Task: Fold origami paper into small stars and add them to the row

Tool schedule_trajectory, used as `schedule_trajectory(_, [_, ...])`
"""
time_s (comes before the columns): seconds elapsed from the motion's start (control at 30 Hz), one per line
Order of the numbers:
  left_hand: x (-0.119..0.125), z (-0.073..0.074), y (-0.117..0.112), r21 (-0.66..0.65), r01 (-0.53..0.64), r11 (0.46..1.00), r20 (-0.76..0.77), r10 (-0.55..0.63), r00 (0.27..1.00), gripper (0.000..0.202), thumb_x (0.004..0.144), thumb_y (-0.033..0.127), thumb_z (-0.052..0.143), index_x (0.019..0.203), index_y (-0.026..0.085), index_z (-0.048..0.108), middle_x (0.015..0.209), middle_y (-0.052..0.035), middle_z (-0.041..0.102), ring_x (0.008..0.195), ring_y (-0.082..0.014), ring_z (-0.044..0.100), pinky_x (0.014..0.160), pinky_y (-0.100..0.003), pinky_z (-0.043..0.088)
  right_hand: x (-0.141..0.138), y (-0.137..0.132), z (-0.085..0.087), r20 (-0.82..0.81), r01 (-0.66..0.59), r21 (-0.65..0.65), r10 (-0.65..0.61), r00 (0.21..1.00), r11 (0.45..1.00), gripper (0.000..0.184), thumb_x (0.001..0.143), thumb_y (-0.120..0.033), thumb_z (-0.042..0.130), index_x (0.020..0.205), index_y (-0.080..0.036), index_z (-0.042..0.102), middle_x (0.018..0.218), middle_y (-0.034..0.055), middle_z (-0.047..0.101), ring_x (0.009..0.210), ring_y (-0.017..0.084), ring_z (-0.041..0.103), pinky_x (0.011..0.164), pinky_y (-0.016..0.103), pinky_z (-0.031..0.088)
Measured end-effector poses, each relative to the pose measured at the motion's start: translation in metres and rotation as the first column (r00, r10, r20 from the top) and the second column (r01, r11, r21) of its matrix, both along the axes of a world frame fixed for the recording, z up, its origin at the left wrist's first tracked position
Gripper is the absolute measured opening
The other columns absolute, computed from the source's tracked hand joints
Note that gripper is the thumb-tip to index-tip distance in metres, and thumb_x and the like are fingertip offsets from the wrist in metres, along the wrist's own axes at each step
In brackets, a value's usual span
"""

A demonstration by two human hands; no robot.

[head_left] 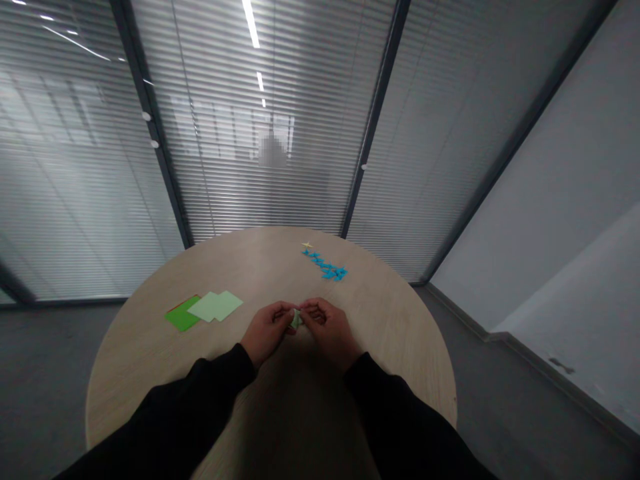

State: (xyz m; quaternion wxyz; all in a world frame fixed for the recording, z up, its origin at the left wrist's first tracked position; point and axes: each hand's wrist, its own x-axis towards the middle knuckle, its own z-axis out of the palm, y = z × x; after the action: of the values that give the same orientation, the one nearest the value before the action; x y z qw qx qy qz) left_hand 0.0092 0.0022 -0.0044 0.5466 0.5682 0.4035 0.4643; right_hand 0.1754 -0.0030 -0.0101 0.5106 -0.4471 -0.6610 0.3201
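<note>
Both hands meet over the near middle of a round wooden table, closed on one small folded piece of pale green paper [296,319]. My left hand [267,330] pinches its left side, and my right hand [330,330] pinches its right side. Fingers cover most of the paper, so its folded shape is hard to make out. To the left lie flat square sheets: pale green paper [225,306] overlapping bright green paper [183,319], with a thin red-orange edge showing beneath. Beyond my right hand sit several small blue folded paper pieces [334,273] and a yellow one [307,245].
The round table [400,347] has a curved edge on the far side and both flanks. Glass panels with closed blinds [270,180] rise behind it, divided by dark frames. A white wall [560,220] stands to the right, above a grey floor [500,413].
</note>
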Motion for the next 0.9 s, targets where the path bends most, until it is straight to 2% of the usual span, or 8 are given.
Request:
schedule_trajectory(0.3, [0.0011, -0.0064, 0.0015, 0.006, 0.056, 0.998, 0.01, -0.056, 0.998, 0.033, 0.082, 0.044, 0.068, 0.097, 0.015, 0.065, 0.079, -0.0049, 0.07, 0.067, -0.0154, 0.064, 0.066, -0.03, 0.052, 0.0005, -0.0048, 0.0058, 0.071, -0.006, 0.016, 0.005, 0.997, 1.0, 0.014, 0.088, -0.031, 0.066, 0.095, -0.02, 0.068, 0.084, 0.0042, 0.075, 0.076, 0.018, 0.072, 0.069, 0.029, 0.056])
schedule_trajectory(0.47, [0.0004, -0.0033, 0.0001, 0.0, 0.07, 0.998, 0.042, -0.07, 0.997, 0.032, 0.081, 0.043, 0.071, 0.095, 0.015, 0.065, 0.078, -0.0033, 0.068, 0.066, -0.0136, 0.062, 0.065, -0.028, 0.05, -0.0005, -0.0069, 0.0082, 0.107, 0.005, 0.038, -0.009, 0.994, 0.999, 0.012, 0.084, -0.028, 0.067, 0.093, -0.02, 0.068, 0.082, 0.0035, 0.074, 0.074, 0.018, 0.07, 0.067, 0.029, 0.055])
schedule_trajectory(0.63, [-0.001, -0.001, -0.001, -0.021, 0.073, 0.997, 0.068, -0.072, 0.995, 0.037, 0.077, 0.043, 0.076, 0.097, 0.015, 0.064, 0.082, -0.005, 0.071, 0.068, -0.0148, 0.064, 0.066, -0.029, 0.051, -0.0003, -0.0045, 0.0051, 0.019, 0.01, -0.024, -0.01, 1.0, 1.0, 0.012, 0.079, -0.029, 0.069, 0.083, -0.019, 0.063, 0.074, 0.0016, 0.071, 0.067, 0.017, 0.068, 0.063, 0.028, 0.054])
schedule_trajectory(0.77, [-0.0013, 0.0, -0.0005, -0.062, 0.005, 0.998, 0.05, -0.002, 0.999, 0.038, 0.077, 0.043, 0.075, 0.098, 0.013, 0.064, 0.081, -0.0062, 0.072, 0.067, -0.0149, 0.065, 0.066, -0.029, 0.05, 0.0016, -0.0027, 0.0047, -0.082, -0.088, -0.141, 0.077, 0.994, 0.986, 0.013, 0.083, -0.03, 0.063, 0.088, -0.019, 0.065, 0.076, 0.0028, 0.073, 0.073, 0.018, 0.071, 0.068, 0.029, 0.055])
schedule_trajectory(0.9, [-0.0007, 0.0013, -0.0009, -0.089, 0.0, 0.996, 0.091, 0.008, 0.996, 0.035, 0.074, 0.039, 0.078, 0.092, 0.013, 0.065, 0.075, -0.004, 0.071, 0.066, -0.0141, 0.065, 0.065, -0.027, 0.049, 0.0012, -0.0043, 0.0069, -0.085, -0.115, -0.195, 0.1, 0.991, 0.974, 0.024, 0.079, -0.037, 0.071, 0.093, -0.019, 0.064, 0.08, 0.0041, 0.074, 0.074, 0.02, 0.073, 0.066, 0.03, 0.056])
